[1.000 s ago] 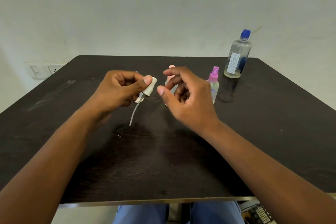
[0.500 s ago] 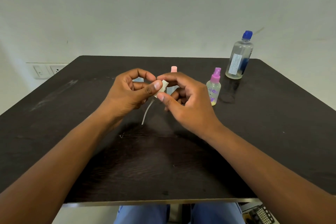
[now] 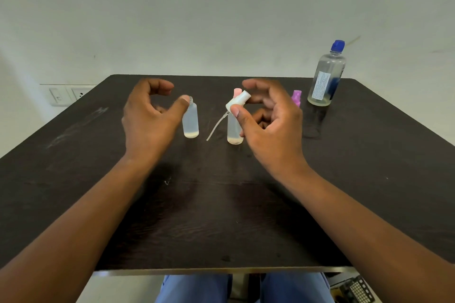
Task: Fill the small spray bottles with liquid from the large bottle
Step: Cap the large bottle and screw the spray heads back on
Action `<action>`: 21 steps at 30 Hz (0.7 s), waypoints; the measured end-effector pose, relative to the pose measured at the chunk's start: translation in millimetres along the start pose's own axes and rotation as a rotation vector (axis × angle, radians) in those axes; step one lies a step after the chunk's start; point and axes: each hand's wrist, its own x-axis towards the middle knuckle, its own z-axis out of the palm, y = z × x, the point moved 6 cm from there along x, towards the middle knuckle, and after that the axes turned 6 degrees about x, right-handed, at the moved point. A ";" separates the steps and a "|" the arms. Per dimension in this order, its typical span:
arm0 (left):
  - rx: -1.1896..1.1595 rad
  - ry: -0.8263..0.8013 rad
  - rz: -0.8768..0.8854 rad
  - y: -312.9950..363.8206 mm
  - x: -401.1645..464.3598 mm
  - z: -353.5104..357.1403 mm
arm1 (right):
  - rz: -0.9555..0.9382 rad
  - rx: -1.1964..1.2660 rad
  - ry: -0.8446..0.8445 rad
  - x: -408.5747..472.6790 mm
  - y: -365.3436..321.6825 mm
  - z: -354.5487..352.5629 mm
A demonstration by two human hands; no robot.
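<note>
near edge: table (image 3: pixel 221 241) front lip right above blue-clad knees, a wide dark stretch of bare wood between that lip and the hands
hands: two; left hand (image 3: pixel 150 115) curled loosely, holding nothing, thumb tip just beside the neck of the open bottle; right hand (image 3: pixel 268 125) pinching the white spray head (image 3: pixel 237 102) between thumb and fingers, its dip tube hanging down-left, clear of the table or not, can't tell
small bottles: three; uncapped bottle (image 3: pixel 190 119) upright mid-table, pink-capped bottle (image 3: pixel 234 128) just right of it, purple-capped bottle (image 3: pixel 296 97) mostly hidden behind the right hand
big one: single large bottle (image 3: pixel 326 76), blue cap on, near the far right edge, well apart from the small ones
far: wall with sockets at left
</note>
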 end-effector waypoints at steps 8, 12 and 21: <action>0.348 -0.236 0.028 -11.3 -3.6 24.7 | -0.054 -0.068 0.053 0.1 -7.9 -4.8; 0.323 -0.235 0.004 -16.3 -0.8 27.3 | -0.064 -0.091 0.061 -0.3 -8.8 -4.8; 0.165 -0.208 0.036 -8.8 -3.8 23.2 | -0.106 -0.127 0.126 5.7 -8.8 -14.4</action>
